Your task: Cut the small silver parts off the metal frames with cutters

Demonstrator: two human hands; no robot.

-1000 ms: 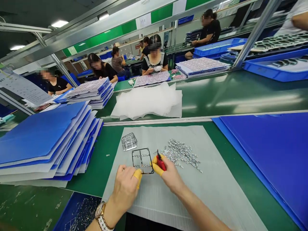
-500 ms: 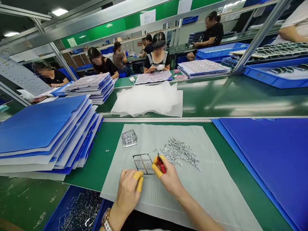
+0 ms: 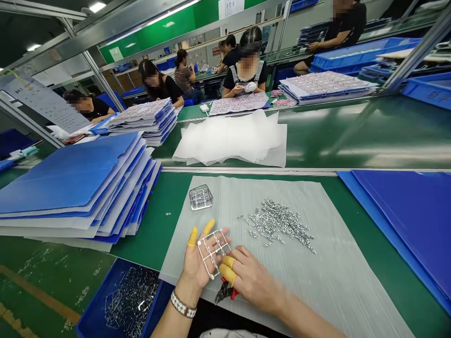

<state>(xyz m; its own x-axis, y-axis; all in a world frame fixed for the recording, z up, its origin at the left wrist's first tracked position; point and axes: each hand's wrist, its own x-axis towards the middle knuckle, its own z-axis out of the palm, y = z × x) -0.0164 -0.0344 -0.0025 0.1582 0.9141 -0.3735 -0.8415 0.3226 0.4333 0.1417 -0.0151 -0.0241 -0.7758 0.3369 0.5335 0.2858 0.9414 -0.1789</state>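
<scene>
My left hand (image 3: 199, 258) lies palm up, with yellow finger cots on two fingers. It holds a silvery metal frame with small parts on its bars (image 3: 213, 251). My right hand (image 3: 252, 277), also wearing yellow cots, is close to its right edge. Red-handled side cutters (image 3: 225, 292) show under the right hand's fingers, black jaws pointing down and left. Both hands are over a pale grey foam sheet (image 3: 345, 267). Beyond them lie a loose heap of small silver metal pieces (image 3: 278, 223) and another metal frame (image 3: 200, 197).
A blue bin (image 3: 121, 300) of metal scrap sits at the lower left. Stacked blue folders (image 3: 70, 183) are on the left, and a blue folder (image 3: 405, 220) is on the right. White sheets (image 3: 229, 138) lie beyond the foam on the green bench.
The metal frame has left the foam sheet and now lies in my upturned left hand. The cutters have swung to point down and left, and the view has shifted slightly.
</scene>
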